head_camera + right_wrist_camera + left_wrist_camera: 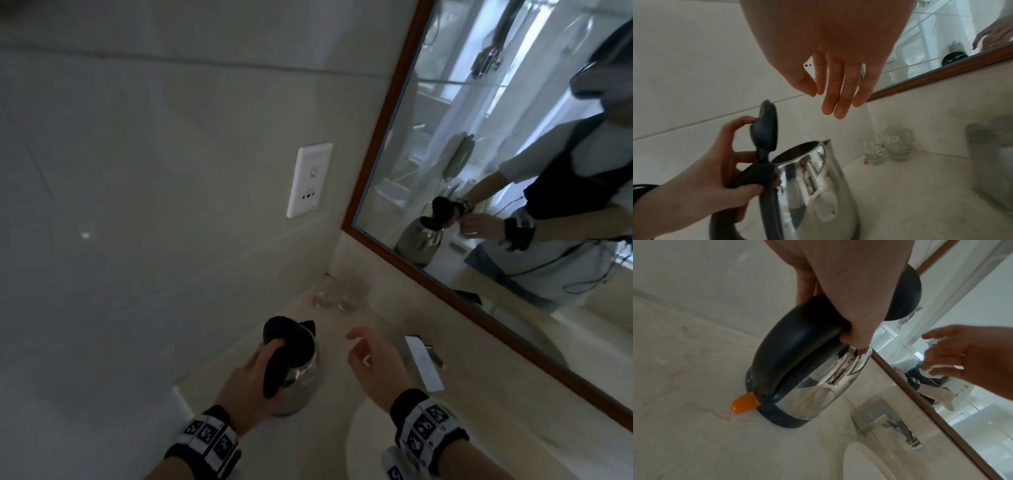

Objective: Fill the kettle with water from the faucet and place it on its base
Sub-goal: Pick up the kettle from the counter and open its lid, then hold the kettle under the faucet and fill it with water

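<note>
A shiny steel kettle [303,378] with a black handle stands upright on the beige counter [479,394], left of the faucet [423,363]. Its black lid [766,126] is tipped up, so the mouth is uncovered. My left hand [250,377] grips the handle [789,340], thumb against the raised lid. An orange switch [744,404] sticks out by the black ring at the kettle's foot. My right hand [370,359] hovers just right of the kettle with straight fingers, holding nothing. I cannot tell whether the kettle rests on its base.
Two clear glasses [339,294] stand in the back corner behind the kettle. The sink basin [869,464] lies below the chrome faucet [885,423]. A wood-framed mirror [513,154] runs along the right; a white wall socket [310,180] sits on the tiled wall.
</note>
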